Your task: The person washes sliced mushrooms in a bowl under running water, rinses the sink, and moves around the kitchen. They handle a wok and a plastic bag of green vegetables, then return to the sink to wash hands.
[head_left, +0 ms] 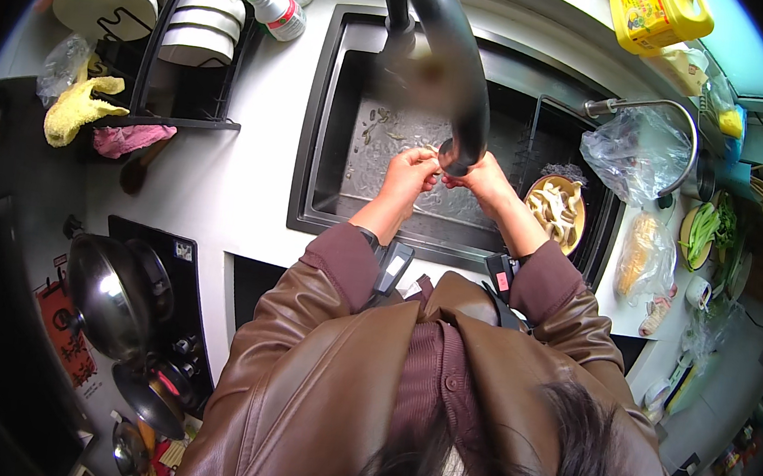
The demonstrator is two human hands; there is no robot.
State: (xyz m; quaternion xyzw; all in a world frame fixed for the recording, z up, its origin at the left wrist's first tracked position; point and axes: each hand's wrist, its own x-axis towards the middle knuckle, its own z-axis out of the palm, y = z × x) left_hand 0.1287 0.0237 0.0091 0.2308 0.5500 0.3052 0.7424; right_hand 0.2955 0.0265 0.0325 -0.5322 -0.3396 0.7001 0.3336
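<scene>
Both my hands are over the dark sink [385, 201], close together below the black faucet [461, 51]. The fingers of my left hand [407, 176] are pinched together, with a small pale bit at the fingertips that is too small to name. My right hand [483, 182] is curled closed just beside it. The faucet's end covers part of its fingers, so what they hold is hidden. Right of my right hand stands a tan bowl [577, 233] of pale torn pieces that look like mushrooms [552, 209]. Water and small scraps lie on the sink bottom.
A thin curved metal tap [686, 131] and a clear plastic bag [632, 153] are at the sink's right. A spray bottle [271, 8] and a rack of white plates [204, 24] stand left. Bagged food [644, 261] and greens [703, 235] lie farther right; a wok [111, 293] is lower left.
</scene>
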